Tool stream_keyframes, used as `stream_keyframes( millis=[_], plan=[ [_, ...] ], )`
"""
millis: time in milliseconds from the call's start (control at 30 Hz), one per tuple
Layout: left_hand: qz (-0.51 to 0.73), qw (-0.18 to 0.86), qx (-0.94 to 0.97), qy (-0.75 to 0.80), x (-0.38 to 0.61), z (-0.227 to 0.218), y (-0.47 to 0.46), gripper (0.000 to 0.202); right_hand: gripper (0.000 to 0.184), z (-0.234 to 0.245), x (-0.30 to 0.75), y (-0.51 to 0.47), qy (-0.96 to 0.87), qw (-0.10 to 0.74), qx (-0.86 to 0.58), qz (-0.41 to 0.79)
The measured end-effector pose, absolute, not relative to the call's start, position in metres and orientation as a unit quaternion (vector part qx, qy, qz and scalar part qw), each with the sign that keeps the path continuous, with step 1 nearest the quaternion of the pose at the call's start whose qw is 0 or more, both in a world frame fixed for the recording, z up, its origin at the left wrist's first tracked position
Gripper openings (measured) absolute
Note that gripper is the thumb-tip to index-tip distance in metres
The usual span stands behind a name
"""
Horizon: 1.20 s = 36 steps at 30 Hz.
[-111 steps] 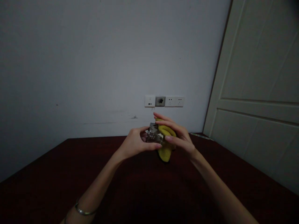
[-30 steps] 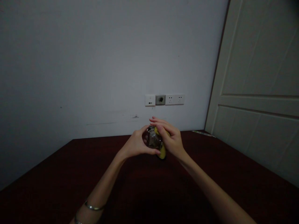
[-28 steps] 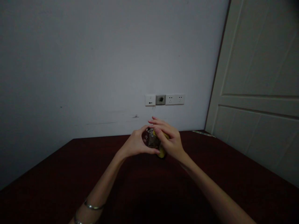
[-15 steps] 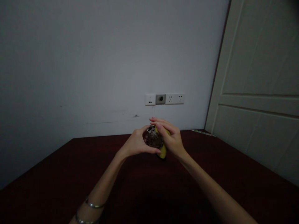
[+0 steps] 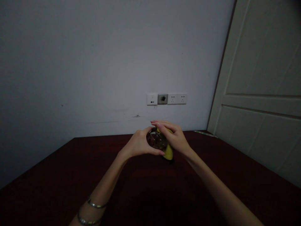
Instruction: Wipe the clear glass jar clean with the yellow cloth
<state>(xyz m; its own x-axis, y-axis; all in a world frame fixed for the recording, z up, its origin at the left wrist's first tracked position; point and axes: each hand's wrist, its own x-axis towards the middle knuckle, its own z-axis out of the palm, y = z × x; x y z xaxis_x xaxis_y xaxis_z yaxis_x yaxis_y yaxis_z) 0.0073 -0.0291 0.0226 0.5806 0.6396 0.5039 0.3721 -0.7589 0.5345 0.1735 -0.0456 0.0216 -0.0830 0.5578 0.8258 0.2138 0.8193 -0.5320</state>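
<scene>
The fingers of the left hand (image 5: 138, 144) are found curved around a clear glass (image 5: 158, 140), which is gripped between the forefinger above and the thumb below. The fingers of the right hand (image 5: 176, 135) are closed on a yellow cloth (image 5: 168, 152), which is pressed against the right side of the glass; its lower end is left hanging below the left thumb. The full shape of the glass is hidden by both hands. Both items are held over a dark red worktop (image 5: 94, 163); whether it is touched by them cannot be told. Two silvery bangles (image 5: 96, 206) are worn on the left forearm. A narrow strip (image 5: 205, 134) is noted at the worktop's far right edge. Beyond, a row of sockets (image 5: 177, 99) is mounted on a scuffed pale wall (image 5: 105, 62), and a panelled door (image 5: 263, 75) is seen at right.
</scene>
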Motion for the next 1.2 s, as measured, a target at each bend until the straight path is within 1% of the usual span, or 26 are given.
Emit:
stream_keyframes(
  millis=[67,100,200,233,267,300,333,433,467,500,567,667,733,800,900,1000,1067,1200],
  plan=[
    [0.355,0.182,0.865,0.304,0.007,0.02,-0.026,0.087,0.021,0.022,0.174,-0.049,-0.754,0.594,-0.266,0.09],
    [0.356,0.179,0.864,0.309,0.007,0.018,-0.024,0.079,0.022,0.022,0.173,-0.052,-0.772,0.577,-0.262,0.057],
    [0.345,0.166,0.868,0.316,0.008,0.013,-0.016,0.039,0.025,0.021,0.169,-0.059,-0.825,0.514,-0.233,-0.028],
    [0.34,0.164,0.871,0.314,0.008,0.012,-0.014,0.03,0.025,0.021,0.168,-0.06,-0.835,0.502,-0.222,-0.042],
    [0.338,0.166,0.873,0.312,0.008,0.012,-0.014,0.026,0.024,0.02,0.167,-0.06,-0.836,0.503,-0.214,-0.048],
    [0.343,0.172,0.87,0.311,0.008,0.013,-0.014,0.028,0.024,0.019,0.167,-0.059,-0.829,0.515,-0.211,-0.044],
    [0.353,0.182,0.863,0.312,0.008,0.014,-0.016,0.035,0.023,0.019,0.167,-0.057,-0.815,0.537,-0.215,-0.03],
    [0.383,0.207,0.842,0.319,0.009,0.018,-0.021,0.065,0.021,0.019,0.17,-0.05,-0.76,0.602,-0.239,0.052],
    [0.39,0.207,0.839,0.319,0.009,0.018,-0.023,0.072,0.02,0.019,0.171,-0.049,-0.746,0.614,-0.245,0.079],
    [0.391,0.204,0.839,0.32,0.009,0.019,-0.023,0.075,0.019,0.019,0.172,-0.048,-0.737,0.621,-0.248,0.095],
    [0.386,0.197,0.841,0.324,0.009,0.018,-0.021,0.07,0.019,0.019,0.171,-0.05,-0.744,0.617,-0.24,0.09],
    [0.379,0.192,0.842,0.332,0.008,0.015,-0.016,0.056,0.021,0.019,0.168,-0.055,-0.794,0.569,-0.208,0.036],
    [0.377,0.201,0.843,0.327,0.007,0.015,-0.015,0.051,0.021,0.019,0.168,-0.058,-0.809,0.554,-0.195,0.024],
    [0.385,0.216,0.84,0.316,0.007,0.018,-0.018,0.057,0.02,0.02,0.17,-0.057,-0.793,0.574,-0.196,0.05],
    [0.39,0.255,0.831,0.303,0.008,0.023,-0.025,0.072,0.014,0.022,0.177,-0.05,-0.732,0.631,-0.213,0.145],
    [0.383,0.317,0.817,0.292,0.009,0.026,-0.028,0.073,0.012,0.022,0.181,-0.045,-0.679,0.66,-0.235,0.221],
    [0.387,0.351,0.805,0.28,0.01,0.025,-0.026,0.072,0.012,0.022,0.179,-0.048,-0.675,0.667,-0.234,0.212],
    [0.413,0.417,0.771,0.247,0.011,0.022,-0.021,0.07,0.017,0.022,0.17,-0.062,-0.724,0.653,-0.188,0.117]
  ],
)
